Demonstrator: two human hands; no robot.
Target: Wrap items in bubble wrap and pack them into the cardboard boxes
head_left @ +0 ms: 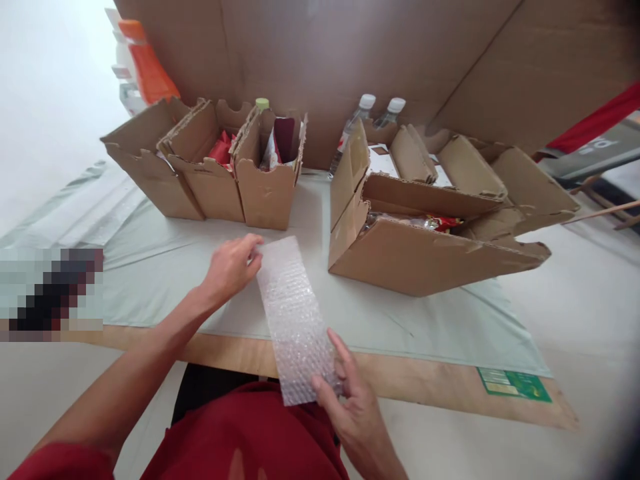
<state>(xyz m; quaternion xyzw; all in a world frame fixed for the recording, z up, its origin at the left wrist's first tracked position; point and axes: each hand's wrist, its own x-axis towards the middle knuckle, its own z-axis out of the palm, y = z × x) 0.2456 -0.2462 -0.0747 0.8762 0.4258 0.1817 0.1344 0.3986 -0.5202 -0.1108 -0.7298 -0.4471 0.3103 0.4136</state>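
Well, bubble wrap [295,313] (in both hands [230,268]).

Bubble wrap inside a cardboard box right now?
No, the bubble wrap is between the left hand and right hand, outside the cardboard boxes.

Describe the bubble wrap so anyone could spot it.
Find the table with cardboard boxes. In front of them, between the left hand and right hand, is the bubble wrap: a long whitish strip, shiny and bumpy unlike the brown boxes.
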